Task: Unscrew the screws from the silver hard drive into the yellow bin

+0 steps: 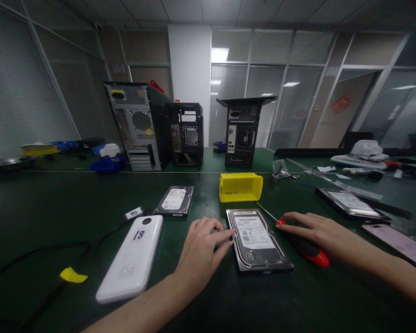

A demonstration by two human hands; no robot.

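A hard drive [254, 237] with a white label lies flat in front of me. My left hand [206, 243] is at its left side, the thumb and index fingertips bent toward the edge and seeming to touch it. These fingers stay slightly apart, and I see nothing between them. To the drive's right, my right hand [314, 230] has its fingers on a red and black screwdriver [310, 252], pinching near the front of the handle. The screwdriver lies low over the table, its thin shaft pointing up-left toward a yellow bin [241, 189].
Another hard drive [174, 200] and a white power bank [131, 259] marked 18 lie left, beside a black cable [113, 231]. At right are a further drive [350, 202] and a pink phone [400, 243]. Computer cases [162, 122] stand behind, near a blue bin [107, 165].
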